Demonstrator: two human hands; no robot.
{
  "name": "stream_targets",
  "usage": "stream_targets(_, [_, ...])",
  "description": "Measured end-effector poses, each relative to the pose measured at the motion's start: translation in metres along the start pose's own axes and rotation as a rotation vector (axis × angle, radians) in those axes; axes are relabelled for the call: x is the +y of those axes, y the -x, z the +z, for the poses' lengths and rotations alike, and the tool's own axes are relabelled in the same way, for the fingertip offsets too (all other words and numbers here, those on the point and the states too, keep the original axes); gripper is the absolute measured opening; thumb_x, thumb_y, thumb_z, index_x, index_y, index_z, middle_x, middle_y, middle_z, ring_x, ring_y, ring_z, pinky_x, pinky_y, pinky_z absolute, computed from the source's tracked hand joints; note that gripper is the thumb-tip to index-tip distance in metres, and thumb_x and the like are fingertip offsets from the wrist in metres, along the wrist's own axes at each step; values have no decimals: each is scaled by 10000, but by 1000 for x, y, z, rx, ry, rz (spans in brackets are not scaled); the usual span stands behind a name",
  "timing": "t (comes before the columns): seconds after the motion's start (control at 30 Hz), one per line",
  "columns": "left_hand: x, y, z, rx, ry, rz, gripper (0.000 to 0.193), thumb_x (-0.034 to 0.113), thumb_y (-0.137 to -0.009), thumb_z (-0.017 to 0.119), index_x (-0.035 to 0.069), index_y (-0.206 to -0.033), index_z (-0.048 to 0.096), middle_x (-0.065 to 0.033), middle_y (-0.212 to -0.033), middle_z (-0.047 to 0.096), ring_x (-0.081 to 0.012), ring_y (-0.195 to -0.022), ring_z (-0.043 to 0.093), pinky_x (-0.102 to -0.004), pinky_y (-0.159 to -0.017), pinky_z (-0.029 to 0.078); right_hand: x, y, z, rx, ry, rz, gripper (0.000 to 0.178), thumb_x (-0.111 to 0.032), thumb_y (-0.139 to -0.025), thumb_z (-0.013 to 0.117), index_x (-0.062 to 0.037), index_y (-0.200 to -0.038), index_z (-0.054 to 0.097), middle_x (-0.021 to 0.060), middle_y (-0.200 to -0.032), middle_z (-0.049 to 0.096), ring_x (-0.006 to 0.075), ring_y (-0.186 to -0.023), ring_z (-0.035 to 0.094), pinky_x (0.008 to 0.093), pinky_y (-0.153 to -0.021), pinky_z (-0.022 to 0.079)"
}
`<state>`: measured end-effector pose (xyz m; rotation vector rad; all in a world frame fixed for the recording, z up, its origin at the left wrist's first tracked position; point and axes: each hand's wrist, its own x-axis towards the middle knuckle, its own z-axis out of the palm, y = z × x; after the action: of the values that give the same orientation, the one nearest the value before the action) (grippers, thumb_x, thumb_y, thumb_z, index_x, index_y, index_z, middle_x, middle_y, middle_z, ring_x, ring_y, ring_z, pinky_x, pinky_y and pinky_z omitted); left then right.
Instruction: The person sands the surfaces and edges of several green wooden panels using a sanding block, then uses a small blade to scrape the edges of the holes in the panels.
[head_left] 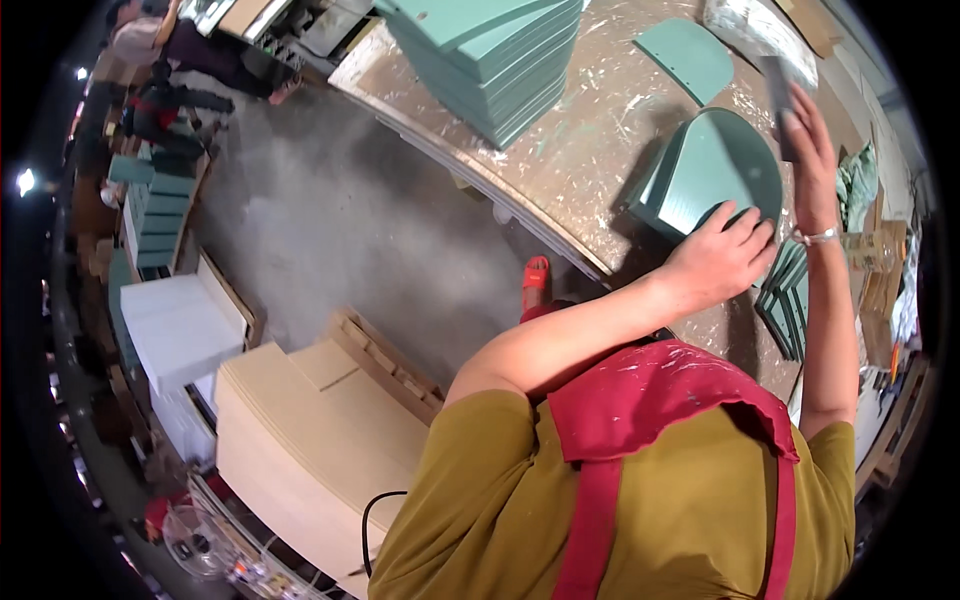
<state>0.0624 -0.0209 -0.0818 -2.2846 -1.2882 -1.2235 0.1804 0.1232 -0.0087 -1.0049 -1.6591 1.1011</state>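
Observation:
My left hand lies on the near edge of the top panel of a short stack of rounded green panels. Its fingers are bent a little and spread apart on the surface. In my right hand, raised beside the stack's right edge, is a dark grey flat block, held upright between thumb and fingers. A loose green panel with a rounded end lies flat beyond the stack. Small green angled pieces sit close to my right forearm.
A tall stack of green panels stands on the paint-specked worktable. Plastic wrapping lies at the far edge. Beige boards and white boxes stand at left on the grey floor. Another person is at far left.

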Motion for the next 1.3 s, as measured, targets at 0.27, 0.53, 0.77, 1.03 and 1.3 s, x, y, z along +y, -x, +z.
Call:
stream_targets(0.27, [-50,-65,-74,515,1133,-794,294,104,-950,620,31,-1224,542,-91,-1125,616,-196,-1084,594,-352,-969,467,7,26,-48,319,-193,108,550,-340,-950,605,-31,-1390,490,60,-1229,547,154,-1033,540,327,-902,485])
stream_targets(0.53, [-73,-47,-46,319,1232,-1175,330,61,-954,605,-27,-1257,510,-104,-1182,568,-148,-1059,562,-273,-896,460,8,72,-20,347,-627,434,515,-351,-932,607,-117,-1379,499,26,-1163,589,146,-1019,557,349,-875,478])
stream_targets(0.77, [-90,-44,-55,-105,239,-416,334,162,-917,624,64,-1233,583,-168,-1346,522,-363,-1253,479,-421,-1051,377,19,95,-46,344,-230,269,552,-300,-944,632,-44,-1405,467,81,-1279,580,186,-1170,541,336,-1007,428])
stream_targets(1.03, [-75,-54,-5,-676,38,-182,514,366,-976,512,166,-1447,464,-87,-1576,323,-315,-1455,277,-558,-1138,261,6,164,-30,-69,905,-249,601,-367,-847,678,-223,-1406,513,257,-1376,466,427,-1244,493,492,-1030,419])
stream_targets(1.3, [-74,-56,-5,-673,9,-178,496,357,-984,502,165,-1440,471,-89,-1558,352,-336,-1441,295,-567,-1131,263,-20,174,-12,-107,808,-221,587,-352,-826,690,-230,-1381,543,231,-1360,476,395,-1229,511,506,-1005,426])
